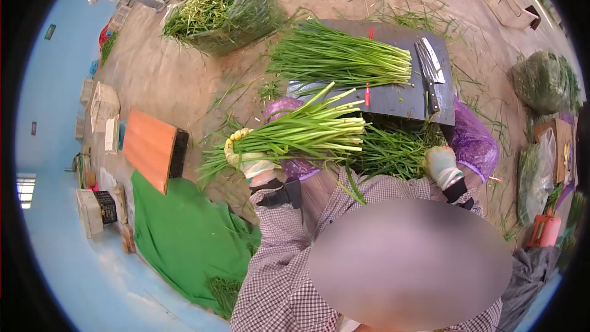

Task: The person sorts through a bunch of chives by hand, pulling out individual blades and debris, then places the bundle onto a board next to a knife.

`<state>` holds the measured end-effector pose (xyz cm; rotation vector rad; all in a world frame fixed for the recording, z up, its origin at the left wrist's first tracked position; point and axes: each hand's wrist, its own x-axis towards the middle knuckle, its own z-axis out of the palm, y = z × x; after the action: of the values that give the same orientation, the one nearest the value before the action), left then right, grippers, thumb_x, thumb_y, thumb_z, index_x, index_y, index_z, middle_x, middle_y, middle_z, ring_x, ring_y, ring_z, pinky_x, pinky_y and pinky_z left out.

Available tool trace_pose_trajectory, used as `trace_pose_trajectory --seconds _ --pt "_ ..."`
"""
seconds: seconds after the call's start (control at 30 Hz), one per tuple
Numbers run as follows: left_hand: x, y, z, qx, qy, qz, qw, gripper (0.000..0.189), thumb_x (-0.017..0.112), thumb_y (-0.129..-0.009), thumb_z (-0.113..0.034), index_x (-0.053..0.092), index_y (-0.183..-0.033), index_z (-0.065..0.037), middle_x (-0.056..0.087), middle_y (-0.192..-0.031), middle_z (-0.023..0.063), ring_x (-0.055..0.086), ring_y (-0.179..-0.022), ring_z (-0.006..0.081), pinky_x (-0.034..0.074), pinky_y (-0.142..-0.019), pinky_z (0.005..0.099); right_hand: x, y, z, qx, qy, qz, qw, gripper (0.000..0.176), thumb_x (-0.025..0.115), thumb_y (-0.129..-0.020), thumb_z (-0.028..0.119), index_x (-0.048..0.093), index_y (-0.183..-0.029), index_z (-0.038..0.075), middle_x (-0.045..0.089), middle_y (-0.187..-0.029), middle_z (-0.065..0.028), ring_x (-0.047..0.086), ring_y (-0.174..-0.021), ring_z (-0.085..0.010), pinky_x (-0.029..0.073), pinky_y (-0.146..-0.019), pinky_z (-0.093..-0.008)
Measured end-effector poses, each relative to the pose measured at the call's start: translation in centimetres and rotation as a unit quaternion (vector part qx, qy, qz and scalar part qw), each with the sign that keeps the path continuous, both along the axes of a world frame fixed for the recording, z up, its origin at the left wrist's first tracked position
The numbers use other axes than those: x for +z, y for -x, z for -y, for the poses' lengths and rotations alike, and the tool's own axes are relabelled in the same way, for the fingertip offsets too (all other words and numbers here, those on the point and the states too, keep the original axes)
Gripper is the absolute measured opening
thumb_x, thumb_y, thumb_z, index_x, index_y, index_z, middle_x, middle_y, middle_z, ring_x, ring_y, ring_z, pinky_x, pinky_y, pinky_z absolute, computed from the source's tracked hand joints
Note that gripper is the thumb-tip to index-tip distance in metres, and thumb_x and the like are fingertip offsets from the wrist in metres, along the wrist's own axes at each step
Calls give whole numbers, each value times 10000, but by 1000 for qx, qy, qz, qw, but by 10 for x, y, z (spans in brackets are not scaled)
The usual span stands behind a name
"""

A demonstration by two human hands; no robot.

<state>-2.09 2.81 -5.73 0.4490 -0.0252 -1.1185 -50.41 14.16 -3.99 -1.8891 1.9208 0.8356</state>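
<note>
Held bunch [307,132] of long green stalks, in the air over the lap, just in front of the near edge of the dark counter [402,106]. Butt ends pale, whitish-green, fanned toward the right, unevenly lined up; a couple of stalks angle up out of the rest. Leaves darker green, thin, loose, trailing left past the grip. Left hand [246,152], gloved, fingers yellowish, wrapped around the leafy part, closed on it. Right hand [440,165], gloved, fingers curled, beside the loose greens [393,150] heaped in the lap; can't tell if it pinches any.

On the counter: laid bunch [344,55], fuller and neater, pale ends right, leaf tips left, red strip [367,94] poking out at its near side. Knife [432,89] right of it, dark handle toward the person, not touching the bunch. Bagged greens [227,18] on the floor beyond, upper left.
</note>
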Motion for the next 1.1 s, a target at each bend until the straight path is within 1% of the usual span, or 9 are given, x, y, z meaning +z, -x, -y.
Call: trace_pose_trajectory --seconds 0.1,0.2,0.27,0.5,0.63,0.73,0.9,1.0,1.1 --pt "3 4 -1 -2 13 -29 1000 240 523 -918 -252 634 -794 -79 647 -788 54 601 -760 236 509 -781 378 45 -29 0 -21 179 247 952 277 664 -934 344 732 -1064 108 695 -1021 -101 685 -967 -263 540 -803 -366" --pt "-11 -2 4 -7 -4 -4 1000 227 541 -911 -230 650 -791 -72 665 -784 64 610 -754 243 516 -785 384 67 -82 30 -53 307 554 772 327 712 -914 345 715 -1113 85 670 -1008 -136 665 -959 -290 529 -814 -365" --pt "-8 -2 7 0 -21 7 1000 221 556 -905 -227 657 -790 -68 668 -762 64 624 -751 234 528 -782 374 55 -116 48 -18 334 617 713 344 738 -904 319 706 -1127 58 663 -984 -142 655 -931 -309 519 -813 -374" --pt "-31 -19 -3 -23 -34 144 989 180 532 -999 -223 605 -1050 -67 666 -1014 56 631 -972 201 538 -895 358 53 -154 68 -166 152 779 585 246 615 -1003 248 685 -1062 19 669 -953 -52 623 -886 -152 507 -803 -308" --pt "-33 -9 -8 5 -62 239 969 167 553 -1001 -212 596 -1075 -69 659 -1052 60 625 -985 197 537 -904 351 67 -146 72 -186 79 756 623 280 631 -990 287 689 -1065 23 701 -973 -84 659 -897 -195 522 -801 -331" --pt "-11 5 -9 -10 -37 188 981 183 569 -1002 -232 602 -1088 -74 656 -1069 59 628 -996 201 535 -915 354 53 -155 83 -2 161 638 753 320 665 -952 339 696 -1060 39 704 -1024 -147 676 -923 -291 531 -815 -369" --pt "19 16 -11 -11 -26 111 993 217 584 -1005 -276 624 -1099 -85 663 -1053 41 632 -989 194 535 -915 361 64 -172 87 92 291 433 848 309 698 -884 322 696 -1056 65 662 -984 -182 629 -977 -375 489 -867 -471" --pt "52 35 -10 28 -64 92 993 213 613 -992 -299 641 -1046 -95 670 -982 21 637 -930 184 547 -869 361 57 -180 88 124 324 423 837 308 699 -887 326 693 -1068 78 668 -980 -173 631 -963 -365 487 -853 -460" --pt "64 38 -5 40 -81 79 993 198 636 -980 -301 646 -979 -104 673 -920 12 638 -853 177 561 -798 348 56 -176 96 25 257 602 755 241 682 -904 295 710 -958 62 675 -957 -166 643 -933 -350 500 -813 -455"
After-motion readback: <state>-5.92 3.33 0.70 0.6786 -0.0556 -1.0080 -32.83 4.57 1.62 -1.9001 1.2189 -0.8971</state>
